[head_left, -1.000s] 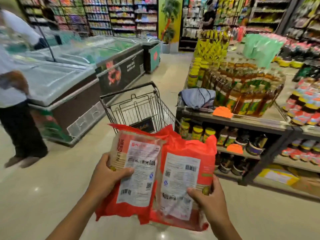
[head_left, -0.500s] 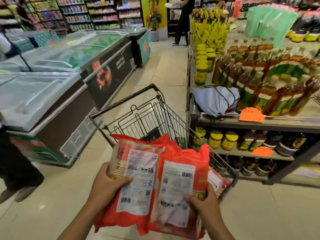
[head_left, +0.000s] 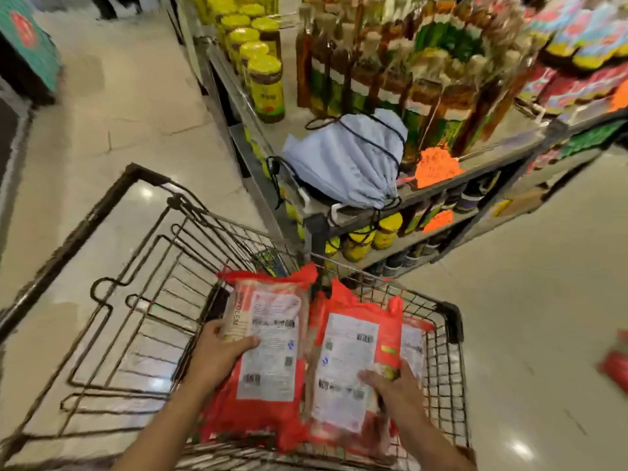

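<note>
I hold two red food packets with white back labels over a wire shopping cart (head_left: 453,321). My left hand (head_left: 217,355) grips the left packet (head_left: 268,355) by its left edge, thumb across the label. My right hand (head_left: 397,389) grips the right packet (head_left: 346,362) at its lower right, fingers over the label. Both packets sit low inside the cart basket, side by side and touching. Another red packet (head_left: 413,341) lies in the cart behind the right one.
A metal display shelf (head_left: 475,168) with jars and bottles stands just beyond the cart. A light blue drawstring bag (head_left: 346,161) rests on its corner. A chest freezer (head_left: 27,52) is at far left. Tiled floor lies on both sides.
I have stepped up to the cart and lowered both packets down into its basket. The view has tilted downward. My grips look the same.
</note>
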`<state>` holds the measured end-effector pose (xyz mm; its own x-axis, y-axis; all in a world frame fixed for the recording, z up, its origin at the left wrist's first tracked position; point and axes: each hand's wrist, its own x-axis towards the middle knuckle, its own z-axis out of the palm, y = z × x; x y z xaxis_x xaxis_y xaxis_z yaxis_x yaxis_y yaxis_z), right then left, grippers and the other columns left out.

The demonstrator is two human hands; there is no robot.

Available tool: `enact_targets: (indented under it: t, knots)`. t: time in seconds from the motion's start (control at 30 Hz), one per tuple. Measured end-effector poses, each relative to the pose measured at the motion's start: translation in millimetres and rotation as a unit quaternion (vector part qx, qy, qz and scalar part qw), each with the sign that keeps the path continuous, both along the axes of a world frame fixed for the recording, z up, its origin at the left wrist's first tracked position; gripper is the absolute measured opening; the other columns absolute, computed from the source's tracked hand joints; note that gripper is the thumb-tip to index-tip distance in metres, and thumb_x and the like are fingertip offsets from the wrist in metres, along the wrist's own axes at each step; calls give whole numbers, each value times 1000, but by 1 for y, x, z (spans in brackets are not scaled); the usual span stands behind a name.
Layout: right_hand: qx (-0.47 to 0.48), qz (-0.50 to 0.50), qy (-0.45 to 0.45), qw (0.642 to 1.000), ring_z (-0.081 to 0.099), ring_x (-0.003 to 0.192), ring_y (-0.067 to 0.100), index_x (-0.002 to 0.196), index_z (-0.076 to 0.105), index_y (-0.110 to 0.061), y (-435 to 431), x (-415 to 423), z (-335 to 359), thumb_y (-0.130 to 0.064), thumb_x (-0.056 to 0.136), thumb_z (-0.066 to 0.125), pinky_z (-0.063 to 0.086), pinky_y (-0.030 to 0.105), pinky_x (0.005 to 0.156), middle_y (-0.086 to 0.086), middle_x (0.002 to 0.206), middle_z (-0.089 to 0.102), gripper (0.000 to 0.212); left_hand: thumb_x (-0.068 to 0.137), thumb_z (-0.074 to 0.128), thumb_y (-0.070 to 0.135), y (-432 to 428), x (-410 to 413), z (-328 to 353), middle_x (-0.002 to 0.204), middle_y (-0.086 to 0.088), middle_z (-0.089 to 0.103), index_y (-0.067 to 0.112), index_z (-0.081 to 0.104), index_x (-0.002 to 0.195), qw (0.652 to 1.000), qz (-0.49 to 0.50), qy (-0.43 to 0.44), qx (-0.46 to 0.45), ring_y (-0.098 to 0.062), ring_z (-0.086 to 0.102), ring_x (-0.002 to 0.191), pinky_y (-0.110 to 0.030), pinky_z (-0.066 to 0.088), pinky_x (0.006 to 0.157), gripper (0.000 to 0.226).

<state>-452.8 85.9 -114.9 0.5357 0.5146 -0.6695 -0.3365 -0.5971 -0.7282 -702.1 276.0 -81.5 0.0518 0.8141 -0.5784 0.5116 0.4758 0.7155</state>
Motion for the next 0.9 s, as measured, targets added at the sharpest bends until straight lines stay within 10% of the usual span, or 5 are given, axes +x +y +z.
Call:
enact_targets:
  t: [0.23, 0.43, 0.63, 0.9]
  knots:
    - [-80, -69, 3, 994, 68, 83, 24, 123, 55, -11, 56, -8, -103, -15, 73, 87, 50, 31, 65, 10, 102, 71, 60, 37, 92, 53, 97, 12, -154, 112, -6, 75, 17, 59, 123, 995, -69, 32, -58, -29, 74, 95, -50, 60, 89, 98]
    - [-93, -19, -23, 995, 73, 95, 20, 133, 52, -20, 81, 2, -142, -20, 71, 89, 58, 40, 87, 4, 113, 74, 73, 88, 77, 26, 105, 36, -175, 115, -7, 60, 8, 45, 142, 985, -149, 77, -31, -31, 62, 111, -32, 44, 87, 65]
    - [-111, 13, -140, 984, 68, 98, 13, 130, 50, -24, 78, -8, -106, -37, 74, 85, 57, 31, 81, -11, 106, 69, 68, 80, 67, 45, 111, 31, -179, 118, -13, 69, 12, 61, 125, 937, -301, 162, 68, -37, 66, 109, -45, 55, 91, 56]
    - [-140, 182, -404, 885, 35, 146, 28, 155, 31, -17, 34, 9, 95, -66, 91, 49, 28, 43, 118, 10, 157, 42, 83, 93, 62, 37, 27, 113, 55, 148, -14, 50, 10, 43, 147, 768, -534, 159, 316, -35, 48, 135, -50, 41, 111, 63]
